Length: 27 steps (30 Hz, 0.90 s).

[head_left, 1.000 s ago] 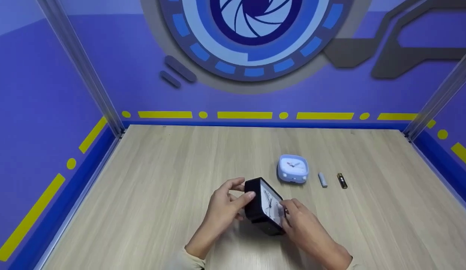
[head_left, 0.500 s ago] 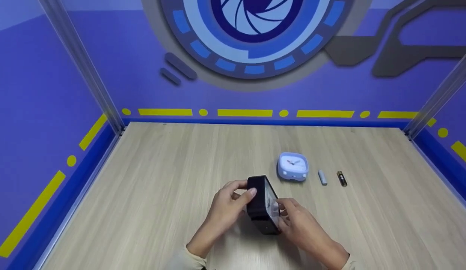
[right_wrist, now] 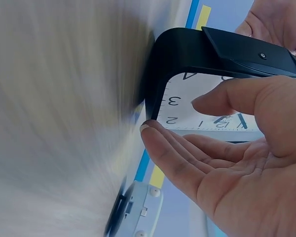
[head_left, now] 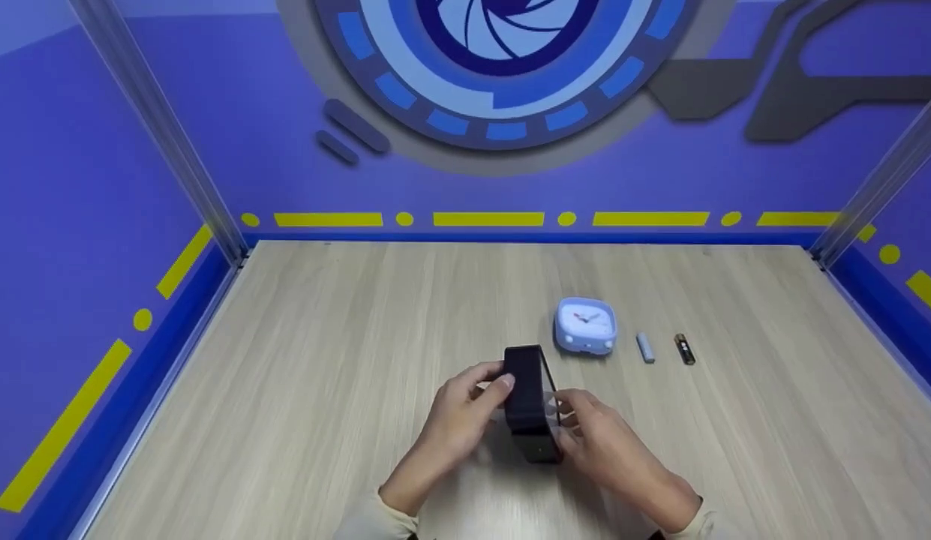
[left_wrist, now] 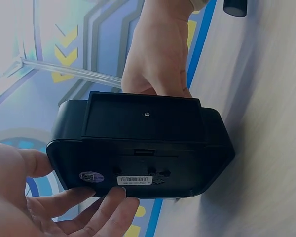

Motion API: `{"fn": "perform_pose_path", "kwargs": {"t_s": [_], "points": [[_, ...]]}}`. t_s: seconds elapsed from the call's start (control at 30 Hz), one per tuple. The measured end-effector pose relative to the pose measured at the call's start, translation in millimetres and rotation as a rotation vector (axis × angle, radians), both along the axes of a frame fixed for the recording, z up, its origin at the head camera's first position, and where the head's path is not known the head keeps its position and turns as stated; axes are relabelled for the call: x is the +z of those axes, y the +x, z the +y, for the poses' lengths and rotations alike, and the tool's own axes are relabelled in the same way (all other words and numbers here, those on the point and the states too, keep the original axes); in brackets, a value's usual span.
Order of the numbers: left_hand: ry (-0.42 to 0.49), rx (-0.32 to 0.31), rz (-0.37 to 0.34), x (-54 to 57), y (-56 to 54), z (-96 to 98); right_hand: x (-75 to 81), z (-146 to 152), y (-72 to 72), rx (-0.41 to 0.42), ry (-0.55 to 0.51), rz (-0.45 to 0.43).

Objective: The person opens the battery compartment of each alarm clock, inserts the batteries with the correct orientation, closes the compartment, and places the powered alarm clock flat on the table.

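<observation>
A black desk clock (head_left: 525, 390) is held upright and turned sideways between both hands, low in the middle of the head view. My left hand (head_left: 456, 416) grips its left side, thumb on the black casing and fingers at the back. The left wrist view shows the clock's back (left_wrist: 187, 163) with a barcode label (left_wrist: 134, 180) and small knobs. My right hand (head_left: 611, 442) holds the other side; its thumb lies over the white face (right_wrist: 180, 111), and its fingers are at the edge in the right wrist view. The face is mostly hidden in the head view.
Behind the black clock, a light blue alarm clock (head_left: 585, 326) lies face up on the wooden table (head_left: 322, 337). To its right are a grey-blue battery (head_left: 645, 348) and a black-and-gold battery (head_left: 684, 349). Purple panels (head_left: 210, 150) enclose the table's back and sides.
The black clock has turned, so its face points more to the right and less of it shows. Both hands have kept hold of it. The head view has tilted slightly downward.
</observation>
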<state>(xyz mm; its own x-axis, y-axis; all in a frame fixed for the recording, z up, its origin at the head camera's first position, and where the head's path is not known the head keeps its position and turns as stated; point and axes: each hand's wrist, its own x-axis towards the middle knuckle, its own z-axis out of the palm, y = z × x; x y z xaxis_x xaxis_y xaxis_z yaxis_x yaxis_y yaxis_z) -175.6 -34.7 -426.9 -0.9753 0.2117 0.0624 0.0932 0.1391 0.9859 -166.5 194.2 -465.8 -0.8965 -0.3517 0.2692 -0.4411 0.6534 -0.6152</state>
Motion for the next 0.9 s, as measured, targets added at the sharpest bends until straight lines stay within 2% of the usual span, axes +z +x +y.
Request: {"fn": "perform_pose_path", "kwargs": {"t_s": [0.1, 0.2, 0.43, 0.67, 0.9], "points": [[0.009, -0.009, -0.019, -1.2, 0.1, 1.5, 1.0, 2, -1.2, 0.017, 0.004, -0.015], [0.011, -0.011, -0.025, -2.2, 0.7, 2.6, 3.4, 4, -2.4, 0.024, 0.0, -0.065], [-0.043, -0.017, -0.004, -3.1, 1.6, 5.1, 12.5, 5, -4.1, -0.012, -0.065, -0.189], [-0.057, -0.012, 0.009, -5.3, 1.1, 8.6, 23.4, 8, -1.9, -0.068, -0.252, -0.358], [-0.069, -0.002, 0.018, -7.0, 1.8, 13.8, 32.1, 7, 1.1, -0.122, -0.398, -0.434]]}}
